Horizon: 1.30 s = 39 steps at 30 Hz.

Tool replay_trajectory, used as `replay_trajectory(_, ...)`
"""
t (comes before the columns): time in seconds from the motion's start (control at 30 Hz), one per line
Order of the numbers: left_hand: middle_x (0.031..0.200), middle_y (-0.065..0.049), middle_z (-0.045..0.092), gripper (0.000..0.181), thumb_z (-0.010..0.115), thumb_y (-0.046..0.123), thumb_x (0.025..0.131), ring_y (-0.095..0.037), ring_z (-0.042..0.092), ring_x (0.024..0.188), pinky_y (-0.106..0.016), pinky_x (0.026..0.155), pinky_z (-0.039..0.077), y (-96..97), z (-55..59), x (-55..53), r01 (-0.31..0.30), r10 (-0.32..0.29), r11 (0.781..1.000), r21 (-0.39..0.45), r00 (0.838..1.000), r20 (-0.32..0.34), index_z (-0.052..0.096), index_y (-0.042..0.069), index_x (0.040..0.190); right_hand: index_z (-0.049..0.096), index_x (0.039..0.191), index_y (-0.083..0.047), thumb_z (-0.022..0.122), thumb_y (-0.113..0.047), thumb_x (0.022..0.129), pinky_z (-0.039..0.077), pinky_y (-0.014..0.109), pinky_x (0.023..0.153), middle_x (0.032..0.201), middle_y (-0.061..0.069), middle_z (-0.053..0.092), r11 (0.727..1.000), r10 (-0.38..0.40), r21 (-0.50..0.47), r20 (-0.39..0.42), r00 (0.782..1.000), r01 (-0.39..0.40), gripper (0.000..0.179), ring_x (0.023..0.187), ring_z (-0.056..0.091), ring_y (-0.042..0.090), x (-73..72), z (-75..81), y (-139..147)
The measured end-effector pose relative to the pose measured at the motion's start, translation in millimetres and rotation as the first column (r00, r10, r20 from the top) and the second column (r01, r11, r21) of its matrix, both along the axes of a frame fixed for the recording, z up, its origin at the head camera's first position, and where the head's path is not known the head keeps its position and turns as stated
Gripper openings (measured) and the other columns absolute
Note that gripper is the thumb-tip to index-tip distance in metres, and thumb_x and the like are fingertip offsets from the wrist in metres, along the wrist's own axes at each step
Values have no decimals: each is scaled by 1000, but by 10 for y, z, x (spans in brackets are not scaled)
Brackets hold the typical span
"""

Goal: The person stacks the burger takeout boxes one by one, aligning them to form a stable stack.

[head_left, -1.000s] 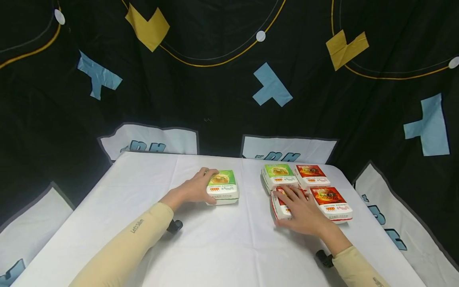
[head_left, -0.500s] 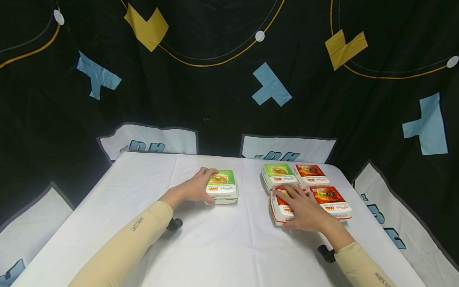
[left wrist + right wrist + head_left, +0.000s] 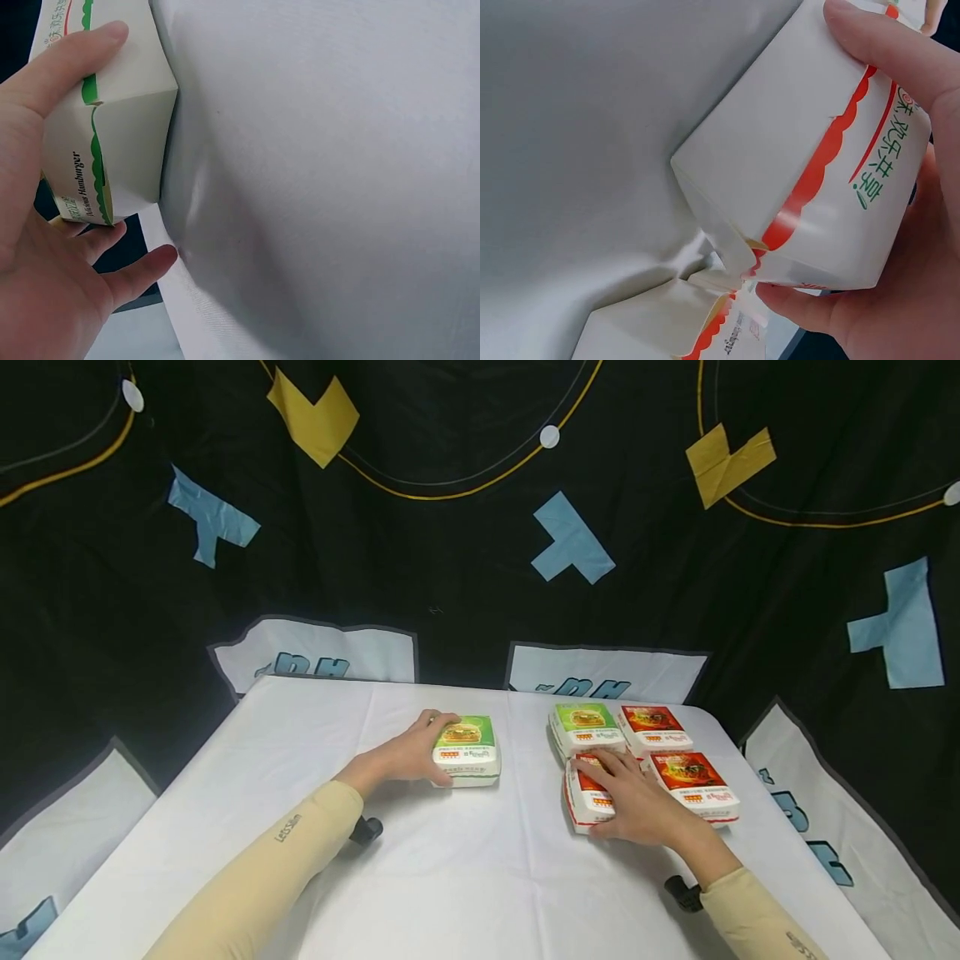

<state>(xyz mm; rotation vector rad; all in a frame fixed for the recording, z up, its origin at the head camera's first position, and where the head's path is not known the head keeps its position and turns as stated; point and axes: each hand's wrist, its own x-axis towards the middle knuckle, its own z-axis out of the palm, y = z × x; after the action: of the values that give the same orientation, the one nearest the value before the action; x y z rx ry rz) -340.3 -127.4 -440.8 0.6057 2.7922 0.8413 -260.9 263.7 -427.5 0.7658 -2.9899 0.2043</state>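
- Left grip (image 3: 408, 753) clamped on the green-topped box (image 3: 467, 768), thumb on a side wall!
- Right grip (image 3: 636, 800) clamped on the red-topped box (image 3: 588, 806), the green-topped box at its ten o'clock.
- Thin card, I'd guess: light, dentable; pinch opposite walls gently.
- Second green box (image 3: 588, 731) at twelve, far red box (image 3: 652, 727) at one, worktop (image 3: 450, 885) beneath.

- My right-hand box (image 3: 591, 812) has my right hand (image 3: 637, 799) on it, and the table (image 3: 442, 877) is under it.
- The back box (image 3: 587, 727) is just behind my right-hand box.
- The side box (image 3: 693, 783) is just to the right of my right-hand box.
- The corner box (image 3: 655, 728) is behind my right-hand box and to the right.
- My left-hand box (image 3: 468, 756) is well to the left of my right-hand box, a little farther back, with my left hand (image 3: 411, 750) at its left side.
- The curtain (image 3: 420, 568) is behind my right-hand box, past the table.
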Motion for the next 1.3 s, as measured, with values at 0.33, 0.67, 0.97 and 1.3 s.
replay_trajectory(0.33, 159, -8, 22, 107, 90, 36, 70, -26, 44, 129, -49, 103, 44, -5, -13, 0, -4, 3, 1000, 10, 1000, 7, 28, 32, 157, 32, 155, -43, 85, -54, 72, 23, 79, 108, 161, 2, 33, 999, 42, 10, -12, 999, -42, 98, 145, 32, 41, 0, 70, -64)
replay_trajectory(0.67, 161, -10, 21, 107, 91, 37, 70, -28, 43, 133, -51, 106, 43, -2, 6, 4, -3, 3, 1000, -2, 1000, 9, 28, 32, 157, 27, 155, -51, 84, -59, 70, 34, 76, 103, 162, 3, 32, 999, 41, 8, 14, 999, -41, 102, 144, 33, 36, 24, 194, -150)
replay_trajectory(0.97, 159, -9, 24, 108, 91, 34, 69, -26, 45, 129, -50, 103, 44, 0, 12, 17, -6, 6, 1000, 1, 1000, 13, 29, 31, 156, 29, 155, -47, 85, -58, 71, 42, 74, 96, 162, 5, 32, 996, 83, 6, 3, 997, -83, 102, 143, 35, 35, 37, 369, -255)
replay_trajectory(1.3, 160, -8, 24, 107, 91, 33, 70, -27, 45, 131, -50, 105, 43, 0, 11, 33, -26, 26, 1000, -2, 999, 23, 28, 35, 156, 25, 155, -51, 82, -60, 72, 45, 70, 97, 165, 1, 26, 996, 79, 34, 44, 996, -81, 102, 146, 28, 32, -55, 550, -404)
